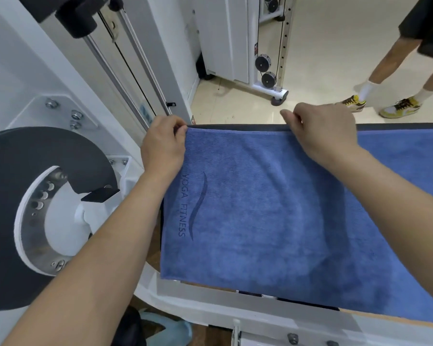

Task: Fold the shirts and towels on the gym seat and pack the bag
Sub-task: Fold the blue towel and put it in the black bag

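A blue towel (273, 208) printed "YOGA FITNESS" lies spread flat over the dark gym seat (235, 126), whose far edge shows as a thin strip. My left hand (164, 143) pinches the towel's far left corner. My right hand (320, 131) pinches the towel's far edge further right. The towel runs on past my right arm out of the frame at the right. No shirts or bag are clearly in view.
A white gym machine with a black round pad (35, 171) stands close on the left. A white cable machine (268, 71) stands on the beige floor beyond the seat. Another person's legs in yellow sneakers (400, 108) are at the far right. Light blue cloth (170, 328) lies below.
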